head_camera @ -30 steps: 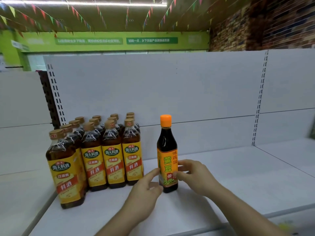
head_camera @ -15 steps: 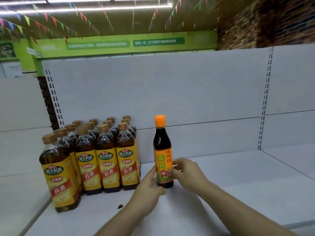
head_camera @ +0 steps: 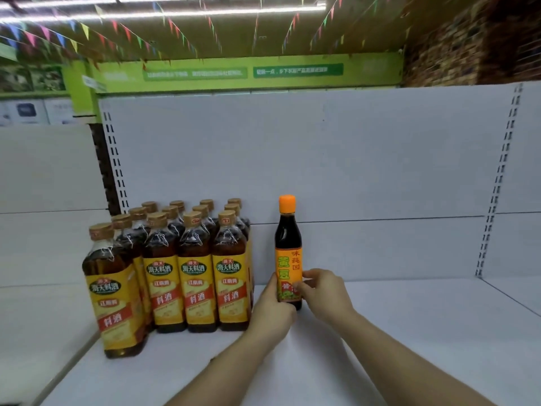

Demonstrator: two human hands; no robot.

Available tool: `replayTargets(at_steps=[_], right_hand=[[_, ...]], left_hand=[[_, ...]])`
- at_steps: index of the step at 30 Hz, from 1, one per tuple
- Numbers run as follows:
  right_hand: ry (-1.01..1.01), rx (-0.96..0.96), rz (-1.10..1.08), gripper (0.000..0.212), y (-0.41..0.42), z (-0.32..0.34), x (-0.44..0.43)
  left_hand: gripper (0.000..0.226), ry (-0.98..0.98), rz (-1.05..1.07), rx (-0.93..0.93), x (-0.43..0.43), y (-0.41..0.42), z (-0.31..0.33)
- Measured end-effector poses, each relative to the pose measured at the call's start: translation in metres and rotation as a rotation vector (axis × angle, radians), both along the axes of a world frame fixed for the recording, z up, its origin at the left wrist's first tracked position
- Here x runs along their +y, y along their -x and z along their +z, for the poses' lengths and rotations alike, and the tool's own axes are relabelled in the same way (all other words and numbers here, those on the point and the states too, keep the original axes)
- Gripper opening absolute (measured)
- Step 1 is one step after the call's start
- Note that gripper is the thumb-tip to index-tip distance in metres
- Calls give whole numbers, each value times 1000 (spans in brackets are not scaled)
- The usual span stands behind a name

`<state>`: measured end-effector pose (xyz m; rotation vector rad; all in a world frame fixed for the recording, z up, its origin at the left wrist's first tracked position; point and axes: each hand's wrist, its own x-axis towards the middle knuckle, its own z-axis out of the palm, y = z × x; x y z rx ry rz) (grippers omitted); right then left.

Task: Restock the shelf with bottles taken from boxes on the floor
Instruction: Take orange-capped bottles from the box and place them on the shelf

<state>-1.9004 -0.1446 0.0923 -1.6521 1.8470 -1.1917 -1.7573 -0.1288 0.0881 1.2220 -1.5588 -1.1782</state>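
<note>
A dark sauce bottle [head_camera: 287, 244] with an orange cap and orange label stands upright on the white shelf [head_camera: 409, 332], near the back panel. My left hand [head_camera: 272, 312] grips its lower left side, thumb along the label. My right hand [head_camera: 325, 291] pinches the lower right of the label with curled fingers. Both hands cover the bottle's base.
Several amber cooking-wine bottles [head_camera: 196, 268] with yellow labels stand in rows just left of the sauce bottle. Slotted uprights [head_camera: 494, 183] bound the bay on the right. The shelf surface stretches bare to the right. No boxes or floor are in view.
The sauce bottle has slid back, away from the front edge and toward the rear panel, with both hands still holding it. The camera has moved closer.
</note>
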Motion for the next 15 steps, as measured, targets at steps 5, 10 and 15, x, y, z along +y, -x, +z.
replayTargets(at_steps=[5, 10, 15], right_hand=[[7, -30, 22, 35, 2, 0, -14], [16, -99, 22, 36, 1, -2, -21], [16, -114, 16, 36, -1, -2, -29]], left_hand=[[79, -1, 37, -20, -11, 8, 5], [82, -34, 93, -10, -22, 11, 2], [73, -10, 152, -13, -36, 15, -8]])
